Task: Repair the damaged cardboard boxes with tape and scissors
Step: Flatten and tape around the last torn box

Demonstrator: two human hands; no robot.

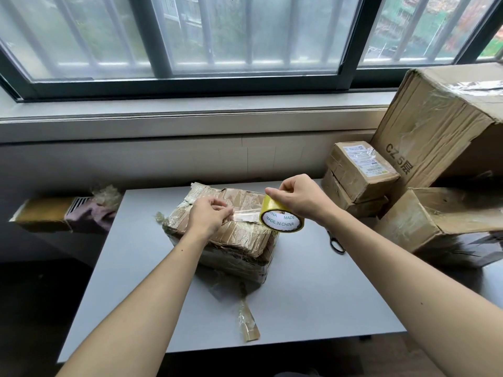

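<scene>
A battered cardboard box (234,238), wrapped in old crinkled tape, lies in the middle of the white table (313,289). My right hand (298,198) grips a yellow tape roll (280,219) just above the box's right end. A short strip of clear tape (246,216) runs from the roll to my left hand (208,216), which pinches its free end over the box top. Black scissors (336,242) lie on the table to the right of the box, partly hidden behind my right forearm.
Several worn cardboard boxes are stacked at the right: two small ones (356,175), a large one (446,121) and a torn one (446,219). A peeled tape scrap (247,322) lies near the table's front edge. A window sill runs behind.
</scene>
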